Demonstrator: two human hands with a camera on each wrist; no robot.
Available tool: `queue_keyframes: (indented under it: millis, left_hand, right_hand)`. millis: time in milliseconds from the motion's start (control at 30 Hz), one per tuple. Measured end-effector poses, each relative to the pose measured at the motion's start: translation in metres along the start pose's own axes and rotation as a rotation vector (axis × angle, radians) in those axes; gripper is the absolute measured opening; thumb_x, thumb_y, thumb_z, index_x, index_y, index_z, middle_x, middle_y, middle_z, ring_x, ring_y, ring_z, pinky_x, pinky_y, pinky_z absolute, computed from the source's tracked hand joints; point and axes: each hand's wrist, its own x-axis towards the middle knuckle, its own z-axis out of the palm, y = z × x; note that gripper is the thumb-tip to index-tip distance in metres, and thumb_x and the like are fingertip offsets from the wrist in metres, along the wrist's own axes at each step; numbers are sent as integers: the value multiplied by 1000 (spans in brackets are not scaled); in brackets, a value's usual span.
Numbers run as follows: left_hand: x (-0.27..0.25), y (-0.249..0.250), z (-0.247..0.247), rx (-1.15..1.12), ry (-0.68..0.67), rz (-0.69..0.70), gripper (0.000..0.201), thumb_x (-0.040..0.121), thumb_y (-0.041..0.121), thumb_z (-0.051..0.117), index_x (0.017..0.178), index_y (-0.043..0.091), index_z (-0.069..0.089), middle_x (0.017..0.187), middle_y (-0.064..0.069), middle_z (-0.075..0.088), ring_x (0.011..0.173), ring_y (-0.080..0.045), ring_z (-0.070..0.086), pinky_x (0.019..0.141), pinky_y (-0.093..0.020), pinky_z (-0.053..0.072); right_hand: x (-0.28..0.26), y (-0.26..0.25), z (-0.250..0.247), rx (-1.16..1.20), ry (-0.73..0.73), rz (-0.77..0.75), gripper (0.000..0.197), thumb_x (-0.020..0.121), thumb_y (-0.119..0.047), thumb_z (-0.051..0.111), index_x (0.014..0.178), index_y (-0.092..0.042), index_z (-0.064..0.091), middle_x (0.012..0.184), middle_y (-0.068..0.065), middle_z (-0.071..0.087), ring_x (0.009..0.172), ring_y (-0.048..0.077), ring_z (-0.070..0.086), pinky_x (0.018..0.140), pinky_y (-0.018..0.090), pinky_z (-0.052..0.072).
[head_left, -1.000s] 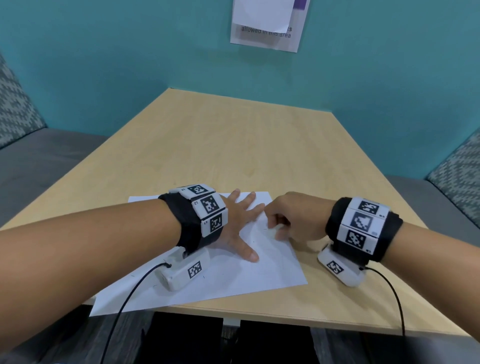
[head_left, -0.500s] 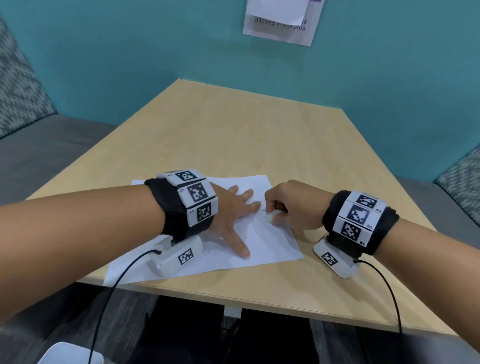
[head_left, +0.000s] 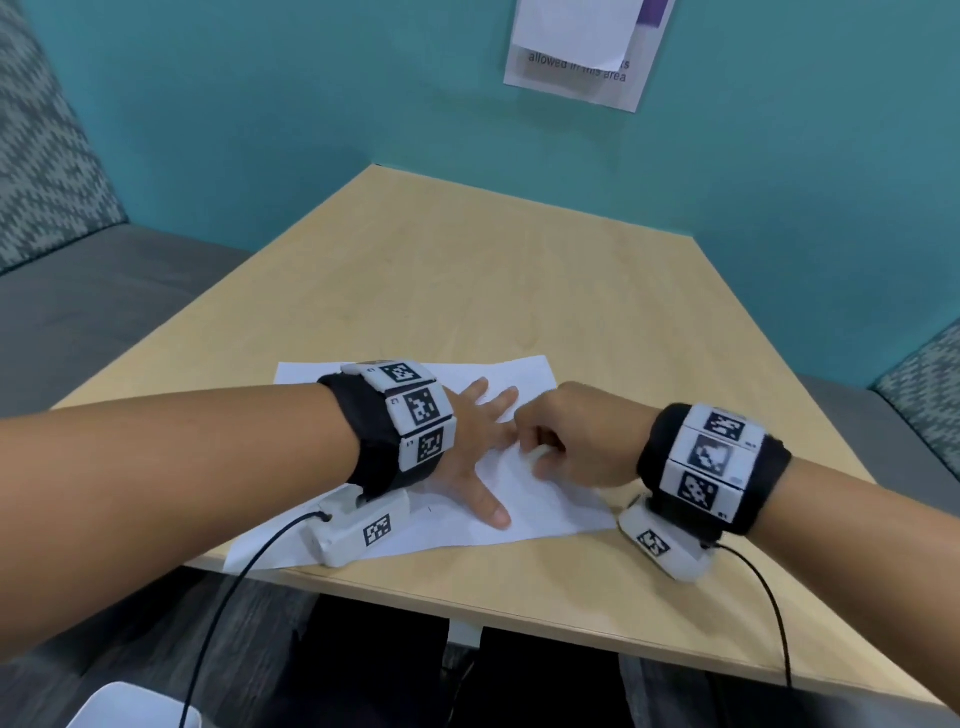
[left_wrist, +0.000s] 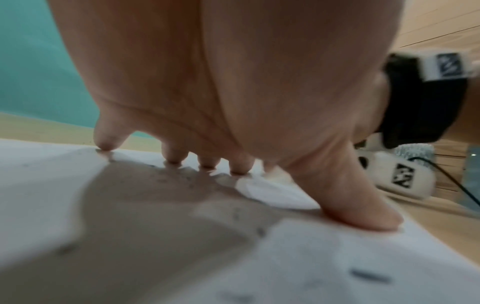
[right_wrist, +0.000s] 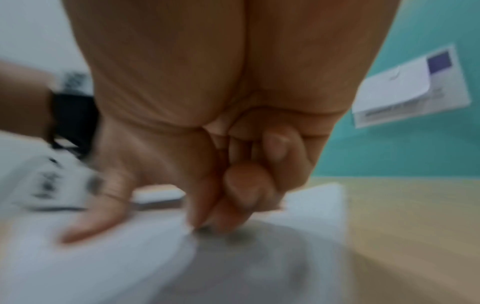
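A white sheet of paper (head_left: 550, 514) lies on the wooden table (head_left: 467, 291) near its front edge. My left hand (head_left: 478, 441) lies flat on the sheet with fingers spread, and the fingertips (left_wrist: 174, 158) and thumb (left_wrist: 363, 216) press it down. My right hand (head_left: 571, 436) is curled just right of the left fingers. It pinches a small white object (head_left: 538, 453) against the paper. In the blurred right wrist view the pinching fingers (right_wrist: 221, 205) meet the sheet (right_wrist: 116, 257) at a dark spot. What the object is stays unclear.
Faint marks dot the paper (left_wrist: 369, 277). A teal wall with a paper notice (head_left: 582, 52) stands behind the table. Grey benches flank it left (head_left: 78, 312) and right (head_left: 883, 415). A white object (head_left: 130, 706) sits low at the bottom left. Black cables (head_left: 223, 597) hang from both wrist cameras.
The head view has drifted and tilted. My right hand has shifted slightly on the sheet with the white object pinched. The left hand stays pressed flat.
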Motion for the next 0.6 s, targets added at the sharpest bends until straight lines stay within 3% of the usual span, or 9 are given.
queue_keyframes:
  millis: [100, 233, 433, 600]
  left_hand:
    - [-1, 1, 2, -7, 19, 19, 96, 79, 74, 61, 155, 43, 11, 164, -2, -23, 150, -36, -18, 114, -65, 4]
    - [-4, 4, -1, 10, 23, 5, 108, 80, 73, 60, 156, 41, -10, 164, -1, -21, 150, -36, -15, 115, -62, 2]
    - [2, 0, 3, 8, 0, 13, 105, 77, 77, 61, 156, 44, 0, 163, -2, -25, 149, -39, -20, 113, -67, 3]
    - [-3, 2, -3, 20, 5, 13, 105, 78, 74, 61, 155, 45, -5, 164, -1, -22, 150, -37, -15, 114, -65, 4]
  right_hand:
    - [-7, -12, 10, 26, -95, -77, 10, 81, -17, 62, 87, -23, 56, 87, 0, 65, 77, 18, 57, 69, 29, 48]
    - [5, 12, -4, 2, 41, 62, 8, 82, -17, 64, 86, -21, 59, 72, -11, 54, 71, 16, 52, 67, 26, 39]
    - [-9, -17, 13, 36, -92, -120, 19, 80, -12, 60, 79, -27, 48, 76, -4, 59, 64, 8, 48, 61, 23, 39]
    - [1, 4, 0, -35, 29, 6, 17, 81, -14, 62, 81, -26, 50, 73, -7, 54, 63, 6, 44, 65, 25, 36]
